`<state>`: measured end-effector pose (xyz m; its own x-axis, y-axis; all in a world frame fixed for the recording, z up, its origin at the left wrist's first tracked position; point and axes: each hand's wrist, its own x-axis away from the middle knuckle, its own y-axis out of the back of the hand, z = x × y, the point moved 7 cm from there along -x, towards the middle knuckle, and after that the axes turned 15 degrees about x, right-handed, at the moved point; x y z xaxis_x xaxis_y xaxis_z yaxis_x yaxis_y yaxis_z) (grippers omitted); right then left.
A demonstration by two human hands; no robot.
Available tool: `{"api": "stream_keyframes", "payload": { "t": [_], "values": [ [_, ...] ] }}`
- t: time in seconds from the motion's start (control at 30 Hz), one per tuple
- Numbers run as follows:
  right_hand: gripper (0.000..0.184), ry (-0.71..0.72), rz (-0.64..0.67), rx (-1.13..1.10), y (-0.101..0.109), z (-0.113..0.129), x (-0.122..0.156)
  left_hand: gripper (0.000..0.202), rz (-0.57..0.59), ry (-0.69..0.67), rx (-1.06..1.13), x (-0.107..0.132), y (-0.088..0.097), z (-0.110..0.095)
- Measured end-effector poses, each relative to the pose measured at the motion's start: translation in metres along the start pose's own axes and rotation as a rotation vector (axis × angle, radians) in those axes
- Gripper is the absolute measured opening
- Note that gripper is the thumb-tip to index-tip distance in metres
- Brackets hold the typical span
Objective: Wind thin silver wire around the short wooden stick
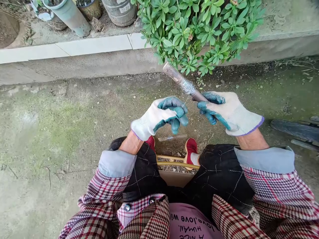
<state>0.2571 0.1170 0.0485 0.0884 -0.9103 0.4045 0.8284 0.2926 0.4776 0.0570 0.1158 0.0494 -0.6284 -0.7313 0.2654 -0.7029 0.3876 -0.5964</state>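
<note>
My right hand (223, 111), in a white work glove with a teal coated palm, is closed around the lower end of a short round stick (172, 72). The stick slants up to the left. Thin silvery wire (187, 87) is wound in many turns about its middle. From these turns a loose strand runs down to my left hand (168, 114), which wears a matching glove. Thumb and forefinger there pinch the strand; its end is hidden in the fingers. Both hands are above the ground in front of my knees, apart from each other.
A leafy green bush (184, 33) overhangs a low concrete ledge (99, 64) ahead. Several planters, including a tall grey-green pot (71, 18), stand on the ledge at left. A dark, long object (295, 128) lies at right. A flat strip (171, 137) is on the ground near my red shoes (191, 147).
</note>
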Motion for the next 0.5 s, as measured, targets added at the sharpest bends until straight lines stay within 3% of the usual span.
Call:
{"api": "stream_keyframes", "payload": {
  "t": [0.23, 0.37, 0.5],
  "values": [
    [0.037, 0.005, -0.027, -0.109, -0.002, 0.004, 0.005, 0.018, -0.205, -0.332, -0.584, 0.019, -0.002, -0.021],
    [0.040, 0.003, -0.017, -0.187, -0.005, 0.010, 0.007, 0.014, -0.232, -0.563, -0.984, 0.032, -0.010, -0.030],
    [0.036, 0.007, 0.086, -0.274, -0.024, 0.025, 0.013, 0.017, -0.297, -0.675, -1.253, 0.037, -0.010, -0.030]
  ]
}}
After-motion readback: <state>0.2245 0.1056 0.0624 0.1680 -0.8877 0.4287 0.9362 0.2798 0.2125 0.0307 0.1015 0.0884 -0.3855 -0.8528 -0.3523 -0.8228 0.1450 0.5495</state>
